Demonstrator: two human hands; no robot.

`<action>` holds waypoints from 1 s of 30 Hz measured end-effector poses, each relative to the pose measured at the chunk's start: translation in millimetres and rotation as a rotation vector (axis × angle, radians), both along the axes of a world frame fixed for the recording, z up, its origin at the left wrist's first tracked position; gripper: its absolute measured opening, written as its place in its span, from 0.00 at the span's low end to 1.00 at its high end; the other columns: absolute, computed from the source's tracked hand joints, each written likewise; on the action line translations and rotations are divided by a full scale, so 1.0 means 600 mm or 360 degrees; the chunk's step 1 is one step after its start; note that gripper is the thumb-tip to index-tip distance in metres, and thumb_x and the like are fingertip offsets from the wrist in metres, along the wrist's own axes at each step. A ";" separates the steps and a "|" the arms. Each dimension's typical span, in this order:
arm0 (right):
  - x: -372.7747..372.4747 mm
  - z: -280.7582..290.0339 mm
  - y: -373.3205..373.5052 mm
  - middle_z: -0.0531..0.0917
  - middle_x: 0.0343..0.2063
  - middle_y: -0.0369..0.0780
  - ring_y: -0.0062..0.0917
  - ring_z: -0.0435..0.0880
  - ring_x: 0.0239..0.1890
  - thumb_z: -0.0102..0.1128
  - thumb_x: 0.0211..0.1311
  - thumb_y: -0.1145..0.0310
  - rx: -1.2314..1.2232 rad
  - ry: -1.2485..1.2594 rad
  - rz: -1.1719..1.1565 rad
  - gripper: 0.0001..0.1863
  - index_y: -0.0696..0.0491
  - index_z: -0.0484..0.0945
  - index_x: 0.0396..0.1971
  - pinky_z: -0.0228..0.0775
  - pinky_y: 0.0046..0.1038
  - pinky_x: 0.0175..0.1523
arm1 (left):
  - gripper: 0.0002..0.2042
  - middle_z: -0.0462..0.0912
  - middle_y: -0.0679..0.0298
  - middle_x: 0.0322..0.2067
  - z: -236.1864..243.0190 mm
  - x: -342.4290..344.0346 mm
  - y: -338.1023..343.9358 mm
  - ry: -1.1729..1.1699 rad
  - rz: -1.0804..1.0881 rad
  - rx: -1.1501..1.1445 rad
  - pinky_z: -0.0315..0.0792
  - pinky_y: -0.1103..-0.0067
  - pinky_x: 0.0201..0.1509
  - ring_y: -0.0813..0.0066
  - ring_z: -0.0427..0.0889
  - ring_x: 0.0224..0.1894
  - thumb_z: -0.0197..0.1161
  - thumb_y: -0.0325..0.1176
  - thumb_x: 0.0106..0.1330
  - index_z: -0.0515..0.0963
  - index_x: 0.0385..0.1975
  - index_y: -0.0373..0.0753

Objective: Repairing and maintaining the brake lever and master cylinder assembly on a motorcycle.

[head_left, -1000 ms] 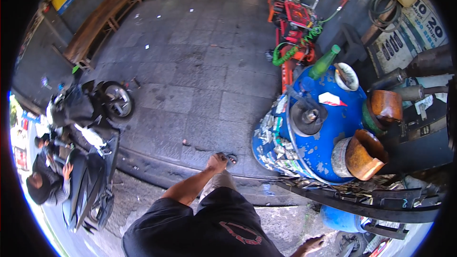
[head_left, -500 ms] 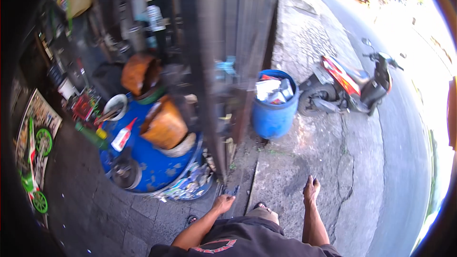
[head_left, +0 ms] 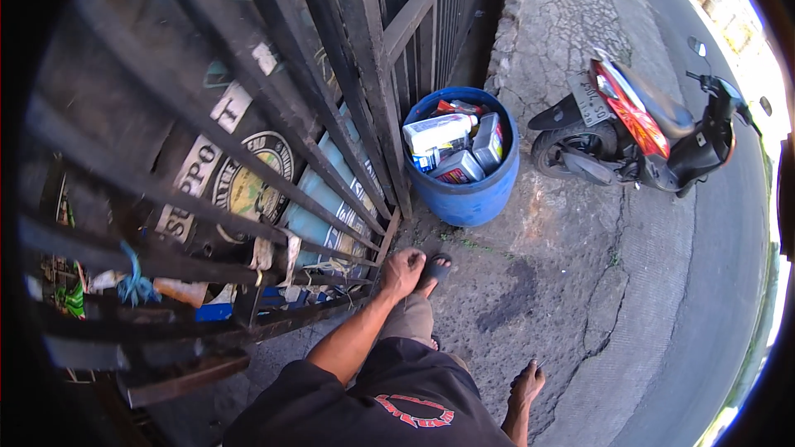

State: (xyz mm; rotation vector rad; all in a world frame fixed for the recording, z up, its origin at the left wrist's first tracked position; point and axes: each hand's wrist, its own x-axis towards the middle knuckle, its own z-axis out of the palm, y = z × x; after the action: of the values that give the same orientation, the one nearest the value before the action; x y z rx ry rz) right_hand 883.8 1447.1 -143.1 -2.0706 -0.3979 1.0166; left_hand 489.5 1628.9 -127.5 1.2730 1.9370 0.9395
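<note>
My left hand (head_left: 403, 271) is in front of me by the foot of the dark metal gate (head_left: 364, 74). Its fingers are curled closed, and whatever may be in them is hidden. Beyond it stands a blue plastic barrel (head_left: 465, 199), full of discarded bottles; a white bottle (head_left: 439, 132) and a grey bottle (head_left: 489, 142) lie on top. Low on my right side hangs my right hand (head_left: 527, 382) over the pavement, its fingers closed. A dark trace shows at those fingers, too small to name. Neither hand touches the barrel or the gate.
A red and black motor scooter (head_left: 633, 116) is parked past the barrel, beside the road (head_left: 720, 281). Cracked concrete pavement (head_left: 571, 273) runs along the right. A blue rag (head_left: 137, 281) is tied to the gate's bars, with stickered panels (head_left: 248, 174) behind them.
I have stepped forward and the view has swung: gate bars now fill the left where the blue drum with tools stood. My left arm has swung forward, my right arm back.
</note>
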 end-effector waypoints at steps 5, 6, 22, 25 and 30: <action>-0.020 -0.023 0.178 0.67 0.14 0.31 0.17 0.65 0.13 0.56 0.77 0.58 -0.0130 -0.0050 0.0209 0.20 0.49 0.65 0.24 0.56 0.26 0.17 | 0.08 0.85 0.55 0.29 0.029 -0.036 0.238 0.0082 0.0123 0.0214 0.77 0.66 0.35 0.56 0.85 0.30 0.67 0.35 0.69 0.85 0.36 0.37; -0.018 -0.012 0.209 0.67 0.14 0.31 0.16 0.64 0.13 0.57 0.77 0.59 -0.0067 -0.0043 0.0230 0.20 0.49 0.65 0.24 0.56 0.25 0.18 | 0.07 0.85 0.55 0.29 0.032 -0.034 0.280 0.0148 0.0115 0.0248 0.76 0.66 0.35 0.56 0.84 0.30 0.66 0.34 0.69 0.84 0.37 0.37; -0.014 0.046 0.354 0.68 0.17 0.30 0.15 0.62 0.22 0.59 0.75 0.62 -0.0313 -0.0181 0.0045 0.20 0.53 0.68 0.21 0.53 0.28 0.25 | 0.26 0.87 0.55 0.52 -0.056 0.063 0.890 0.1227 -0.0256 -0.0765 0.66 0.61 0.62 0.56 0.81 0.60 0.68 0.61 0.63 0.88 0.47 0.44; -0.023 0.033 0.340 0.68 0.18 0.30 0.16 0.63 0.24 0.60 0.73 0.63 -0.0356 -0.0156 0.0048 0.20 0.55 0.68 0.21 0.55 0.29 0.27 | 0.25 0.88 0.58 0.52 -0.076 0.062 0.910 0.1258 -0.0242 -0.0863 0.63 0.61 0.63 0.57 0.81 0.60 0.69 0.60 0.63 0.89 0.47 0.45; -0.013 0.003 0.321 0.71 0.14 0.32 0.18 0.68 0.14 0.59 0.75 0.58 -0.0299 -0.0321 0.0232 0.20 0.51 0.70 0.22 0.60 0.27 0.19 | 0.22 0.84 0.57 0.56 -0.081 0.066 0.902 0.1223 -0.0145 -0.0713 0.61 0.59 0.67 0.57 0.78 0.62 0.72 0.55 0.60 0.89 0.48 0.47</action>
State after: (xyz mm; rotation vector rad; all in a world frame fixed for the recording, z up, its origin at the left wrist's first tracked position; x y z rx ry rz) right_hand 876.0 1639.7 -141.5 -2.3514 -0.5824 0.9627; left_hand 529.3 2170.2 -176.3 1.5461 2.4265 -0.0901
